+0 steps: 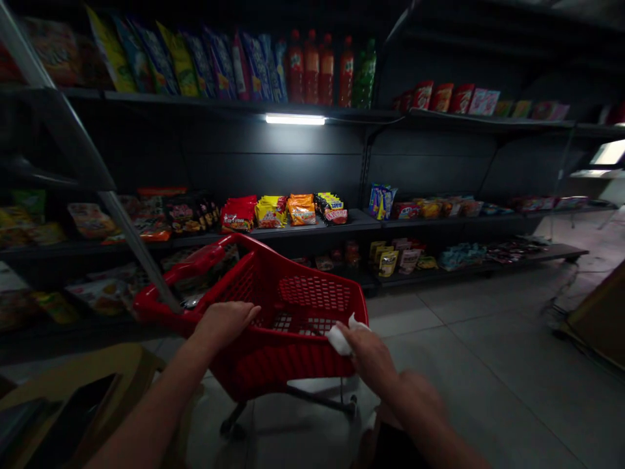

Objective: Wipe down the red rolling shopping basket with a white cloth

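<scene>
My left hand [224, 324] rests over the near rim of a red plastic shopping cart [254, 365], with its fingers curled on the edge. My right hand [368, 355] pinches a white cloth or tissue [339, 340] against the cart's right corner. The cart's mesh basket [315, 293] stands in front of me, and its red handle [190, 262] runs toward the left. The basket's inside shows only in part, with nothing clearly visible in it.
Dark store shelves [293, 225] hold snack bags, and bottles of drink [317, 70] stand on the top shelf. A lit tube lamp [295, 120] hangs under that shelf. A brown box [73, 407] sits at lower left, and a grey tiled floor [478, 365] extends right.
</scene>
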### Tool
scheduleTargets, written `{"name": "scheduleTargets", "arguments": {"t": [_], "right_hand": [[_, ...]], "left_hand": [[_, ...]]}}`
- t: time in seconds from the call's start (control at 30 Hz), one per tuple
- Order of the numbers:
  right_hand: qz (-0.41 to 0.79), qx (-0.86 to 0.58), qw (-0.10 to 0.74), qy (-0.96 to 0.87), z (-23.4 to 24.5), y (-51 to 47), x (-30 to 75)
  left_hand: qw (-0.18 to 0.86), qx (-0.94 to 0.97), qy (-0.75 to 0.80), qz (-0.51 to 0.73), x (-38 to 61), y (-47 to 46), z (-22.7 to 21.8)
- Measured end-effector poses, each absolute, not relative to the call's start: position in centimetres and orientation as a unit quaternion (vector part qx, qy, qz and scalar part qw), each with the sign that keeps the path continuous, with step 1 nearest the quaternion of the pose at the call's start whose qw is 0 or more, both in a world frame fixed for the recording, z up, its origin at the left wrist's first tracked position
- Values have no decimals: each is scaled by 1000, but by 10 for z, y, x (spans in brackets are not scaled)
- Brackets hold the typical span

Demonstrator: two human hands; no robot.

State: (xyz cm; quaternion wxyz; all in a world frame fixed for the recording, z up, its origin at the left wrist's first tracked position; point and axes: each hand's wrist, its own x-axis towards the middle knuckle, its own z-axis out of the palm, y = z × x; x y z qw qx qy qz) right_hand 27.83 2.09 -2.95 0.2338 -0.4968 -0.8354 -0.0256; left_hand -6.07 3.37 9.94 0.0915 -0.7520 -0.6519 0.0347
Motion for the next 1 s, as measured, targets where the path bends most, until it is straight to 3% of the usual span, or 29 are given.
{"name": "scheduleTargets", "arguments": {"t": [0.13, 0.3, 0.5, 0.57, 0.7, 0.9, 1.0], "right_hand": [[-3, -403, 207, -891, -27, -34, 237], [53, -168, 142, -974, -2, -34, 233], [108, -196, 162, -961, 4, 59, 272], [119, -229, 216, -942, -8, 65, 262], [119, -362, 405, -831, -50, 6, 203], [214, -219, 457, -835, -83, -77, 163], [256, -342, 568, -704, -77, -35, 197]], "left_hand": [[17, -763, -644, -51, -18, 19, 70], [-38, -766, -640, 36, -24, -5, 45], [-33, -774, -630, 55, -74, -9, 49], [-30, -766, -640, 57, -73, -4, 49], [-34, -738, -671, 62, -63, 7, 47], [-24, -741, -667, 73, -68, 4, 45], [-13, -749, -658, 73, -71, 0, 44]]}}
